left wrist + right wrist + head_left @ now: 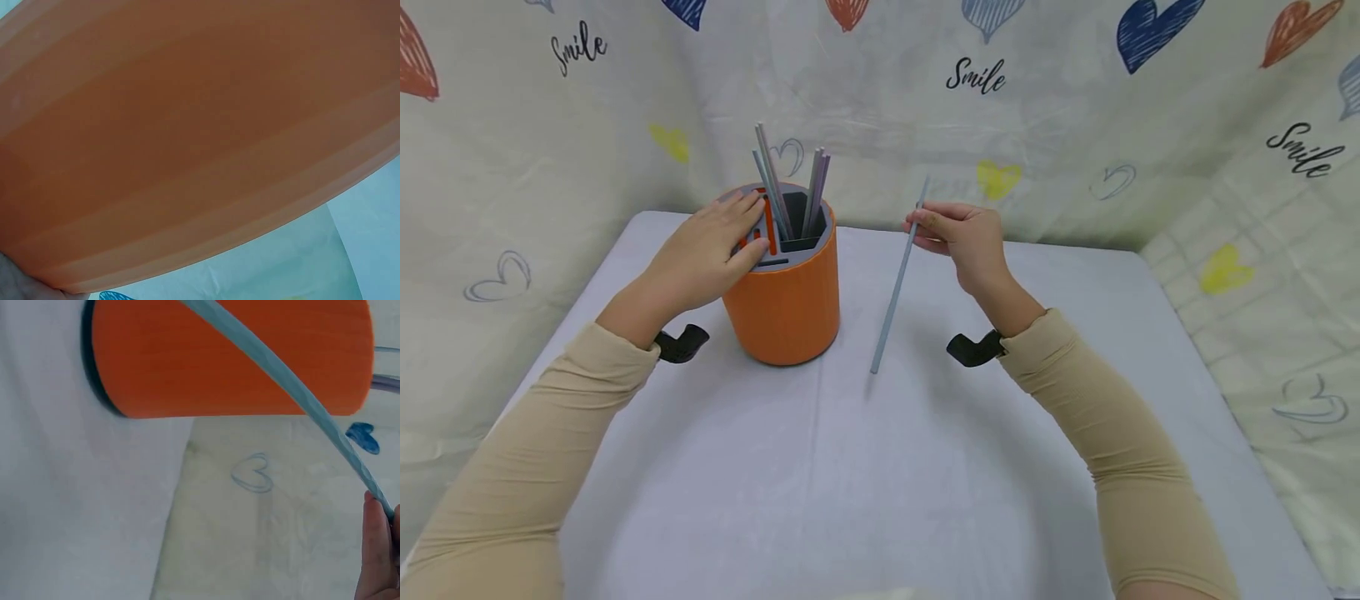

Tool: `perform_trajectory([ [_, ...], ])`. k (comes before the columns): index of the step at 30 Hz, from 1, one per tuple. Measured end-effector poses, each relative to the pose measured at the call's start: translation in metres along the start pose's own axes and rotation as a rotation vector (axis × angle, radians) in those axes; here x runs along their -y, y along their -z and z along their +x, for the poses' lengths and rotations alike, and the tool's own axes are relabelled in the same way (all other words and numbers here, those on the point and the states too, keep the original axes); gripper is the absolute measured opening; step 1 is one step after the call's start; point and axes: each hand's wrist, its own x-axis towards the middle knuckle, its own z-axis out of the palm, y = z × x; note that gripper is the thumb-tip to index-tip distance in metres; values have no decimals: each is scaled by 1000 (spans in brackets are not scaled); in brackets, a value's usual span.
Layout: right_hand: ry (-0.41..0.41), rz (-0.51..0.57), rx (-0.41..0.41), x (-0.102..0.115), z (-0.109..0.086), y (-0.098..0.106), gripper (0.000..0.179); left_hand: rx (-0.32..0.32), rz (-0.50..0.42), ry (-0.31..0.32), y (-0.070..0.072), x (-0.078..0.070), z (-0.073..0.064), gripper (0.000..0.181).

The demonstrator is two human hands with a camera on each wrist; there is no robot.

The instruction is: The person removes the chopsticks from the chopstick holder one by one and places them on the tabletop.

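Behind everything you have a pale cloth backdrop [880,117] printed with hearts and "Smile". In front of it is the white table [850,483], which gives you a flat, plain surface.

The largest thing on it is the orange holder [782,317], standing upright in the far half and left of centre, where both your hands can reach it. Its grey top is split into compartments, including a large dark one and some narrow slots.

Your left hand [707,250] lies over the holder's left side, fingers laid out across the top and the thumb apart from them near the front rim. It seems to be there to steady the holder. Your right hand [962,237] is well to the right of the holder, thumb and fingers closed in a narrow pinch.

The standing straws [815,183] lean in two small groups in the large compartment, its walls apparently keeping them upright.

The single blue straw [895,296] is in that right-hand pinch, near its upper end, probably so most of its length hangs free. It slants down beside the holder, apart from it in the head view; you cannot tell whether its lower end touches the table.
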Motion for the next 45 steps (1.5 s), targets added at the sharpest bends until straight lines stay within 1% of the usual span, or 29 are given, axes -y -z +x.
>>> perform_trajectory([
  [4, -154, -62, -1, -26, 6, 1, 16, -8, -5, -2, 0, 0, -1, 65],
  [7, -247, -100, 8, -44, 10, 1, 26, -12, -6, -4, 0, 0, -2, 64],
  [10, -307, -118, -10, -59, 13, 2, 32, -16, -11, -7, 0, -1, -2, 64],
  [12, -337, -114, -27, -66, 16, 4, 32, -18, -13, -9, 0, -2, -2, 65],
  [17, -414, -124, -29, -83, 24, 5, 34, -15, -11, 4, 1, -2, -3, 65],
  [26, -471, -86, 13, -112, 30, 6, 37, -25, -16, -3, 0, -2, -2, 64],
  [29, -496, -77, 9, -120, 30, 8, 38, -26, -16, -2, 0, -2, -1, 64],
  [32, -516, -88, -15, -126, 32, 8, 38, -24, -14, 1, 0, -2, -1, 64],
  [37, -526, -158, -53, -131, 31, 6, 39, -17, -11, 7, 1, -2, -2, 64],
  [45, -538, -281, -70, -131, 34, 5, 36, -24, -14, 9, 2, -3, -2, 63],
])
